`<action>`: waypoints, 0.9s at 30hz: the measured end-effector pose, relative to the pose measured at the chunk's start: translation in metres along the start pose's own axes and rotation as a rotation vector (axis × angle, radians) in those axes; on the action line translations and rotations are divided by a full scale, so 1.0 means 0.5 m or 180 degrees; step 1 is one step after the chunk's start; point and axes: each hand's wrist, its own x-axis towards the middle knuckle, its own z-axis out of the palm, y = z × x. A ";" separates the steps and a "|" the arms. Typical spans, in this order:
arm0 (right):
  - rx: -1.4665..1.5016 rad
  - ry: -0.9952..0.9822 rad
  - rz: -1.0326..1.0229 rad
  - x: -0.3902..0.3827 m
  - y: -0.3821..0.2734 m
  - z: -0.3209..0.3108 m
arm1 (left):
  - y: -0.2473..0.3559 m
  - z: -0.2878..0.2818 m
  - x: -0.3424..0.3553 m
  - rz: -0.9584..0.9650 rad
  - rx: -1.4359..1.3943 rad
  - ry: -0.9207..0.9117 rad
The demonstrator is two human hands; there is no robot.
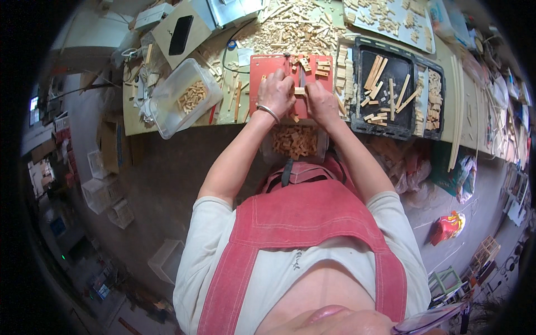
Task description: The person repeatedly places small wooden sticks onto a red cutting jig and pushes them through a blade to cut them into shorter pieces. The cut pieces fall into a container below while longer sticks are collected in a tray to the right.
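Over a red board (pixel 258 69) on the workbench, my two hands meet at one small light wooden piece (pixel 300 90). My left hand (pixel 276 92), with a silver bangle at the wrist, is closed on the piece's left end. At the other end my right hand (pixel 321 101) grips it with bent fingers. Behind the piece a narrow grey blade-like strip (pixel 302 77) stands on the board. Several small cut wooden blocks (pixel 322 68) lie at the board's far side. Just below the bench edge, a clear bin of wooden blocks (pixel 295 140) sits in front of me.
A clear plastic tub (pixel 162 114) with wooden pieces stands left. At right lies a black tray (pixel 402 56) with sticks and blocks. Wood scraps (pixel 293 33) heap at the back. A phone (pixel 181 34) rests on a panel. Long thin sticks (pixel 455 123) overhang the right bench edge.
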 end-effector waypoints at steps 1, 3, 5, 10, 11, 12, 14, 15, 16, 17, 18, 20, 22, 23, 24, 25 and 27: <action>-0.0006 -0.0017 0.0007 0.003 -0.001 -0.002 | -0.002 0.002 0.002 -0.0008 -0.0007 -0.0003; -0.0016 -0.0046 0.0023 0.008 -0.005 -0.008 | -0.003 0.002 0.006 -0.0024 -0.0004 -0.0016; -0.0039 -0.0094 0.0051 0.012 -0.005 -0.011 | -0.001 -0.001 0.010 -0.0039 0.0018 -0.0038; 0.0017 -0.0028 -0.0018 0.021 -0.003 -0.013 | -0.002 -0.004 0.019 -0.0062 0.0050 -0.0067; 0.0046 -0.0011 -0.0028 0.025 -0.003 -0.014 | -0.003 -0.003 0.021 -0.0060 0.0052 -0.0052; 0.0064 0.0012 -0.0036 0.028 -0.004 -0.018 | -0.005 -0.001 0.026 -0.0069 0.0063 -0.0076; -0.0040 -0.0043 0.0013 0.039 0.012 -0.007 | -0.011 0.003 0.037 -0.0088 0.0085 -0.0121; -0.0084 -0.0077 0.0031 0.043 0.016 -0.003 | -0.011 0.005 0.035 -0.0095 0.0121 -0.0127; -0.0030 -0.0046 0.0038 0.039 0.019 -0.001 | -0.008 0.007 0.034 -0.0102 0.0157 -0.0131; 0.0023 -0.0015 0.0044 0.035 0.023 -0.001 | -0.007 0.008 0.031 -0.0109 0.0192 -0.0134; 0.0078 0.0013 0.0051 0.030 0.026 -0.002 | -0.007 0.010 0.021 -0.0059 0.0193 -0.0180; 0.0023 -0.0073 0.0037 0.005 0.028 -0.007 | 0.000 0.009 -0.017 0.0041 0.0196 -0.0268; -0.0024 -0.0173 0.0037 -0.030 0.013 -0.017 | 0.014 -0.024 -0.051 0.0177 0.0087 -0.0700; -0.0035 -0.0227 0.0035 -0.049 0.001 -0.024 | 0.024 -0.046 -0.067 0.0241 0.0034 -0.0917; -0.0041 -0.0280 0.0034 -0.063 -0.011 -0.028 | 0.037 -0.073 -0.081 0.0212 -0.0087 -0.1053; -0.0032 -0.0273 0.0007 -0.073 -0.018 -0.023 | 0.033 -0.067 -0.087 0.0207 -0.0218 -0.0817; -0.0014 -0.0261 -0.0055 -0.087 -0.031 -0.009 | 0.023 -0.051 -0.098 0.0192 -0.0477 -0.0338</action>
